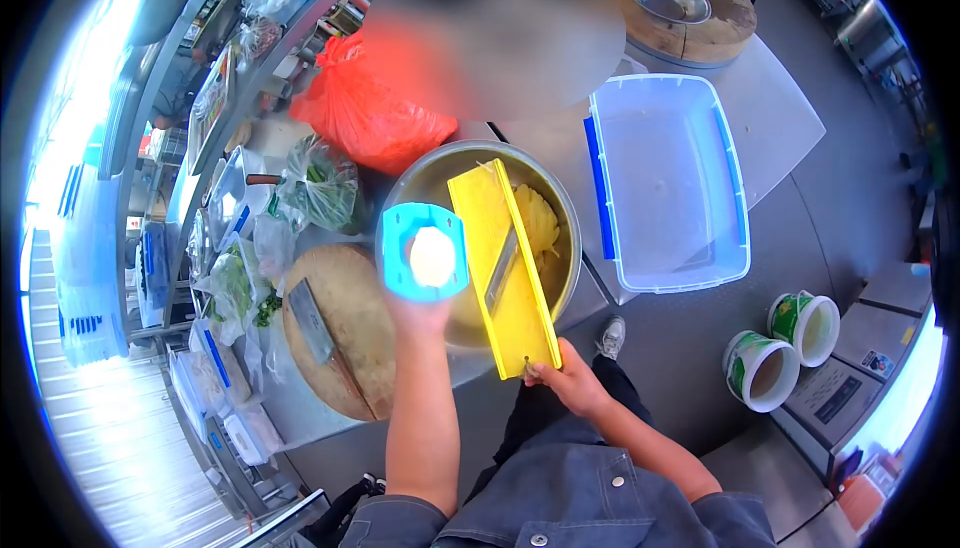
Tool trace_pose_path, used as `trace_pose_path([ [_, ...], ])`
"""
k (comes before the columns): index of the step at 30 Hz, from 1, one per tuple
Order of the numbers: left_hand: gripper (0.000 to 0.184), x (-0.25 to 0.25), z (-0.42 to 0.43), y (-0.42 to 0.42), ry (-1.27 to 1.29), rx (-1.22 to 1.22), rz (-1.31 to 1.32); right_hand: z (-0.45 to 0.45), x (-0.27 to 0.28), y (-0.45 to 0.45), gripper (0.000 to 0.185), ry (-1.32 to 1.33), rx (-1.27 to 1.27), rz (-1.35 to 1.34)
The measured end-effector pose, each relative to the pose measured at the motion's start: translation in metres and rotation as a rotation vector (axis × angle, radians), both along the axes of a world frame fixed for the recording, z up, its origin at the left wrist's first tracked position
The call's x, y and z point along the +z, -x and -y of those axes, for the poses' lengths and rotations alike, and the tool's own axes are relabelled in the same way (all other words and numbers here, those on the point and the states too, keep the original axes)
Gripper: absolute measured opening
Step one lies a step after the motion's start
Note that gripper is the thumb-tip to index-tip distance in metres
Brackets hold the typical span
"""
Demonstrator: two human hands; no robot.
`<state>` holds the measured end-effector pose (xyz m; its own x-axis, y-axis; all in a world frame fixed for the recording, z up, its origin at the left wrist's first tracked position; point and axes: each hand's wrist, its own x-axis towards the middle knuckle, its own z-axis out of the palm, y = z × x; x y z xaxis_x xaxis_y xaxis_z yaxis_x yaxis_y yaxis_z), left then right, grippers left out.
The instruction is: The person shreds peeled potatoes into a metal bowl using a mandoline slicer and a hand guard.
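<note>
Slicer (518, 293), yellow, flat, with a slanting metal blade: we hold it tilted across the metal bowl (468, 320), its near end jutting past the rim. Our right hand (570, 382) is clamped on that end, thumb and fingers closed around it. Our left hand (416, 318) is apart from the right, at the bowl's left side, with a blue guard (397, 248) over it; its fingers are hidden, and we cannot tell how they grip. Set in the guard's middle: one white piece (432, 258), too glaring to identify. Inside the bowl, right of the slicer, we count a heap of pale yellow slices (540, 220). Left of the bowl, on the worktop (775, 113): one round chopping board (365, 293), bearing a cleaver (313, 323) with a wooden handle. Beyond the bowl: one knotted red bag (365, 113). Right of the bowl: one clear tub (675, 188), blue clip along its side.
</note>
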<state>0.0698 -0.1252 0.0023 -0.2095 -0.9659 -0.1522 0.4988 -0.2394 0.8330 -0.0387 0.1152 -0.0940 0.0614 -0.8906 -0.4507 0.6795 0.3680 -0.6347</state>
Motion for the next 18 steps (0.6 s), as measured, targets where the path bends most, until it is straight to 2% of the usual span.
trace_pose_path([
  [2,0.026,-0.004,-0.002,-0.015,-0.146,-0.035,-0.254,-0.004,-0.003,0.001,0.023,-0.014,-0.002,0.043],
  [3,0.032,0.002,-0.005,-0.017,-0.101,-0.110,-0.301,-0.005,-0.003,0.001,0.024,-0.026,-0.024,0.087],
  [6,0.032,0.004,-0.011,-0.027,-0.127,-0.104,-0.321,-0.005,-0.003,0.005,0.026,-0.043,-0.082,0.132],
  [10,0.035,-0.004,-0.017,-0.031,-0.157,-0.042,-0.151,0.008,0.001,0.012,0.026,-0.013,-0.142,0.112],
  [13,0.041,-0.017,-0.025,-0.025,-0.192,0.063,0.095,0.015,0.007,0.011,0.024,-0.054,-0.168,0.031],
  [14,0.042,-0.023,-0.030,-0.020,-0.051,0.042,0.231,0.017,0.007,0.010,0.024,-0.057,-0.172,0.034],
  [16,0.043,-0.004,-0.043,0.003,0.245,-0.114,0.684,0.020,0.004,0.006,0.023,-0.054,-0.186,-0.085],
  [17,0.043,-0.004,-0.050,0.011,0.305,-0.152,0.927,0.020,0.003,0.004,0.023,-0.058,-0.192,-0.079],
  [18,0.047,-0.004,-0.057,0.021,0.473,-0.164,1.086,0.021,0.001,0.002,0.022,-0.019,-0.195,-0.131],
])
